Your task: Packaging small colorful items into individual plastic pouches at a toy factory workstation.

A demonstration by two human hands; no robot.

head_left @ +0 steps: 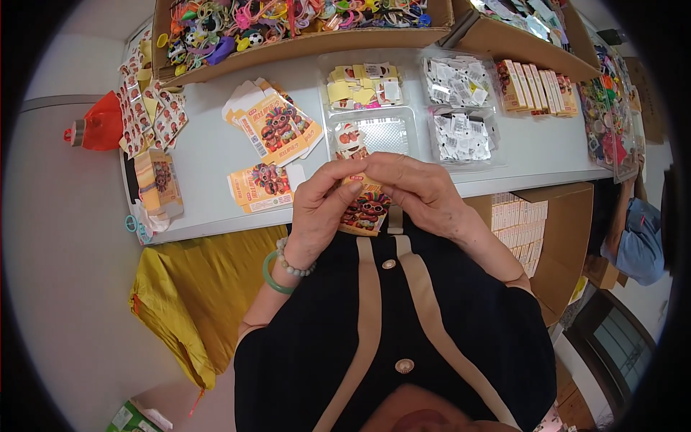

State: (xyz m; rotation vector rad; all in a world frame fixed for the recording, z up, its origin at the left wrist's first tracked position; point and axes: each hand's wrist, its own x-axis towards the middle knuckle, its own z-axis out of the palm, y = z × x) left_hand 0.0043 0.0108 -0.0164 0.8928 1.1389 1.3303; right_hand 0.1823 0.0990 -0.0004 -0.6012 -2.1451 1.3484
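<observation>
A: What is held at the centre of the view?

B: A small printed carton [366, 209], orange and yellow with a cartoon face, is gripped by both hands just in front of the near edge of the white bench [209, 155]. The left hand [322, 209] is closed on its left side, with the thumb laid across the top. The right hand [421, 189] is closed over its upper right part, the fingers curled down onto it.

A: What is worn on the left wrist?

B: A green bangle [272, 277] and a bead bracelet [289, 265] are seen there.

A: What is found on the bench around the hands?

B: At 12 o'clock from the hands, touching close, a clear plastic tray [385, 133] is set, and beyond it a second tray with yellow slips [360, 85]. At 1 o'clock, two trays of small white packets [461, 108] are placed. At 11 o'clock, a fanned stack of flat cartons [277, 124] is laid, and at 9 o'clock one more flat carton [260, 187] lies near the left hand.

A: And further off?

B: At 12 o'clock, a cardboard box of colourful plastic toys [288, 21] is propped at the far side. At 2 o'clock, a row of finished cartons [536, 86] is lined up.
</observation>
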